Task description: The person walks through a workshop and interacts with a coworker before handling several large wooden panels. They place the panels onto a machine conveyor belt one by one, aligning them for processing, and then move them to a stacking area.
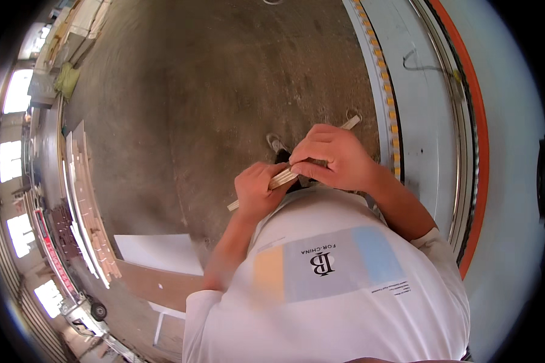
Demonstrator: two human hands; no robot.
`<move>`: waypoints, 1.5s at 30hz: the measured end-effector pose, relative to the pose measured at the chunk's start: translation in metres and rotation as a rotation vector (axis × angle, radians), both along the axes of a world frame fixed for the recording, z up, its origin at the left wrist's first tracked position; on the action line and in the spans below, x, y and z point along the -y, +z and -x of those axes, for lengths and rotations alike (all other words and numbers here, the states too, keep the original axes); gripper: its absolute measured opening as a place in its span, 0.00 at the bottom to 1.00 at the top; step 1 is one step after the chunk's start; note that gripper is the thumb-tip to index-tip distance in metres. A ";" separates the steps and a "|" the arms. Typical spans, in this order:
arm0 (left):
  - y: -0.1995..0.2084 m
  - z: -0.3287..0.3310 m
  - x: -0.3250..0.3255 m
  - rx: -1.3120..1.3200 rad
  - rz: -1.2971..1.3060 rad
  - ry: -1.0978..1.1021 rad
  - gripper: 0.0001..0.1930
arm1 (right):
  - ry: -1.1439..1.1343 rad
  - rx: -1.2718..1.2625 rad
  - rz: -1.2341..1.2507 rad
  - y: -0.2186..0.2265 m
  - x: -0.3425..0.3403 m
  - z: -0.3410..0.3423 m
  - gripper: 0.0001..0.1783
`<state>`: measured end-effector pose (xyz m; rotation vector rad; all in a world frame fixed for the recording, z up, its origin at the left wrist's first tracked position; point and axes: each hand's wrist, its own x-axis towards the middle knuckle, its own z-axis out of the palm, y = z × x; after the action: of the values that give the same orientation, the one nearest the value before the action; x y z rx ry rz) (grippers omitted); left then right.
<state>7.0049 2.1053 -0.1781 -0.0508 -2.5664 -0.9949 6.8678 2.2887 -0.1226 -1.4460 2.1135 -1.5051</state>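
Observation:
A narrow bundle of pale strips, wooden by their look (283,178), lies slantwise in front of my body. Its lower end sticks out to the left past my wrist, and its upper end reaches out beyond my right hand. My left hand (255,186) is closed around the bundle, thumb along the top. Higher and to the right, my right hand (333,156) is closed too, its thumb and fingertips meeting on the strips close to the left thumb. The stretch under my right palm is hidden.
On my right runs a long grey machine bed (421,103) with an orange edge (479,139) and a row of yellow blocks (386,78). Stacked boards (88,199) stand at the left. A white sheet (160,253) lies at the lower left, near a truck (82,317).

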 end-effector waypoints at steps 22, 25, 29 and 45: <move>-0.030 0.548 0.302 0.063 0.075 -0.085 0.14 | -0.204 -0.399 -0.044 -0.022 0.282 0.527 0.08; -0.027 0.618 0.326 0.129 0.054 -0.004 0.12 | -0.157 -0.439 -0.053 -0.020 0.319 0.612 0.09; -0.007 0.717 0.370 0.090 0.033 0.066 0.16 | -0.040 -0.498 -0.055 0.000 0.376 0.726 0.09; 0.002 1.082 0.654 0.005 -0.392 0.298 0.14 | -0.308 -0.011 -0.103 0.000 0.587 1.164 0.03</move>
<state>5.9230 1.4511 -0.1758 0.4254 -2.2471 -1.3486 5.7035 1.7015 -0.1222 -1.1369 2.4705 -1.4585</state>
